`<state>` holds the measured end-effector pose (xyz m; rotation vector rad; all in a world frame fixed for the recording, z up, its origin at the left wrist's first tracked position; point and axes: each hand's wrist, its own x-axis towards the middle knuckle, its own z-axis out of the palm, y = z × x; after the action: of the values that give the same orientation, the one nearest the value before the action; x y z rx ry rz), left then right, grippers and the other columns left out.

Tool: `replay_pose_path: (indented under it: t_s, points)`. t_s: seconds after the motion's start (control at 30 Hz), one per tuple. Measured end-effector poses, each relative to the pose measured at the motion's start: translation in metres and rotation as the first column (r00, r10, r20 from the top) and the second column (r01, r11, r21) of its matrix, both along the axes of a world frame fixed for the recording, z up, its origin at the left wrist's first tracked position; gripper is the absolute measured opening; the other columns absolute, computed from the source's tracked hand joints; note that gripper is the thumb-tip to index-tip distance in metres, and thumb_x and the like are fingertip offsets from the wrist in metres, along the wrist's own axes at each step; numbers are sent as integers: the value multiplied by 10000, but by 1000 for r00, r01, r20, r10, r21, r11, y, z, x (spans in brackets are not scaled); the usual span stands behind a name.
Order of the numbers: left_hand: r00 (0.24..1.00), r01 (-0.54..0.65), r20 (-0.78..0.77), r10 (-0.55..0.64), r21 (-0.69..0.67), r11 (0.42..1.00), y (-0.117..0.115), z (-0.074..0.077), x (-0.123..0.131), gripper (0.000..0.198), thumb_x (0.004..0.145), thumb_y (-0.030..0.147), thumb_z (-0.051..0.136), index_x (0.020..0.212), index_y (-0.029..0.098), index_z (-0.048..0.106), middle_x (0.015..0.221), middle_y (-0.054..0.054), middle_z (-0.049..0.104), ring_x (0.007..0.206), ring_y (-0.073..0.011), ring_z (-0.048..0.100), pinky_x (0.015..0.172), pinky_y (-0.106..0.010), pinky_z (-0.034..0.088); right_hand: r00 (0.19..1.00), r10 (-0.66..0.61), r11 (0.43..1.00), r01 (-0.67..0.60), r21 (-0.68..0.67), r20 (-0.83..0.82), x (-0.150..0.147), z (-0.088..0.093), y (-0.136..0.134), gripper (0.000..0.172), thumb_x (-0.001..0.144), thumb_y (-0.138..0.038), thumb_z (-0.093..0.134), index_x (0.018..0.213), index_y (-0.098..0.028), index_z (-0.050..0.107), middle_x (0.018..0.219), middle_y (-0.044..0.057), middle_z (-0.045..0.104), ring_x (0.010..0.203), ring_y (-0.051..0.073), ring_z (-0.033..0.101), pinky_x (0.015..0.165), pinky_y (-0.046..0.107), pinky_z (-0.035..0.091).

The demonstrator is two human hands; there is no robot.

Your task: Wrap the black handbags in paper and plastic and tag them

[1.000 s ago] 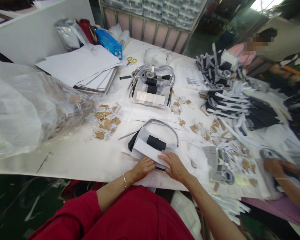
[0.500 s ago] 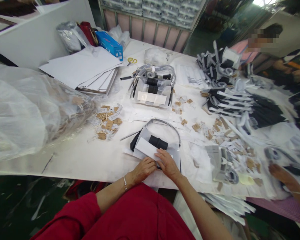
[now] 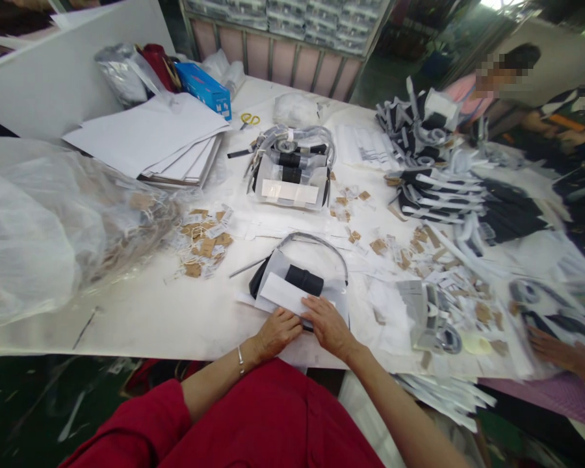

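Observation:
A handbag (image 3: 305,278) with black parts and pale wrapping lies in front of me, its wrapped strap arched on the far side. Across its near part runs a white paper strip (image 3: 283,294), slanting down to the right. My left hand (image 3: 279,333) is closed at the bag's near edge with fingers curled; the fingertips are partly hidden. My right hand (image 3: 327,325) lies over the strip's right end, fingers on top and thumb toward the left hand. The two hands nearly touch.
Beyond stands another wrapped handbag (image 3: 290,175). Loose brown tags (image 3: 207,244) lie to the left, near a large plastic bag (image 3: 53,227). Yellow scissors (image 3: 249,119), a blue box (image 3: 203,88) and stacked sheets (image 3: 151,136) are farther back. A co-worker's hand (image 3: 556,348) is at the right.
The view has shifted slightly, so the table's things sit a little farther left. Both my hands keep nearly the same place on the bag. The co-worker's hand at the right has moved.

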<state>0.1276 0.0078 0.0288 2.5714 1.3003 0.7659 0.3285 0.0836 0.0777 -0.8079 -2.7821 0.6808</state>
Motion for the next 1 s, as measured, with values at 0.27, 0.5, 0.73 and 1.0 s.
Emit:
replay_pose_path:
  t_s: [0.27, 0.5, 0.73, 1.0]
  points:
    - [984, -147, -110, 138, -78, 986, 7, 10, 11, 184, 961, 121, 407, 1074, 164, 546, 1000, -81, 624, 867, -204, 569, 758, -339, 431, 987, -140, 990, 138, -39, -74, -5, -8, -7, 528, 815, -71, 468, 1324, -205, 493, 1279, 112, 619, 1228, 251, 532, 1084, 517, 364]
    - [941, -243, -266, 211, -94, 965, 18, 25, 27, 274, 906, 67, 427, 1155, 99, 536, 1123, -162, 628, 949, -261, 602, 822, -419, 471, 983, -172, 984, 168, -66, -66, -11, -6, -1, 377, 847, -114, 480, 1205, -188, 574, 1115, 121, 637, 1043, 267, 564, 920, 455, 461]
    - [968, -155, -223, 116, -170, 973, 35, 43, 16, 233, 927, 90, 390, 1043, 143, 585, 1069, -115, 631, 1140, -290, 535, 1025, -542, 384, 976, -158, 987, 158, -13, -147, -7, -16, -3, 332, 851, -101, 472, 1143, -176, 613, 1269, 142, 596, 1182, 262, 530, 1006, 484, 436]
    - [964, -173, -233, 129, -180, 968, 20, 15, 4, 303, 947, 104, 408, 1219, 157, 530, 1323, -135, 555, 1253, -254, 502, 1067, -465, 374, 962, -186, 982, 190, -3, -198, -3, -27, -7, 348, 831, -108, 500, 1133, -214, 636, 1263, 98, 642, 1224, 249, 550, 1071, 512, 399]
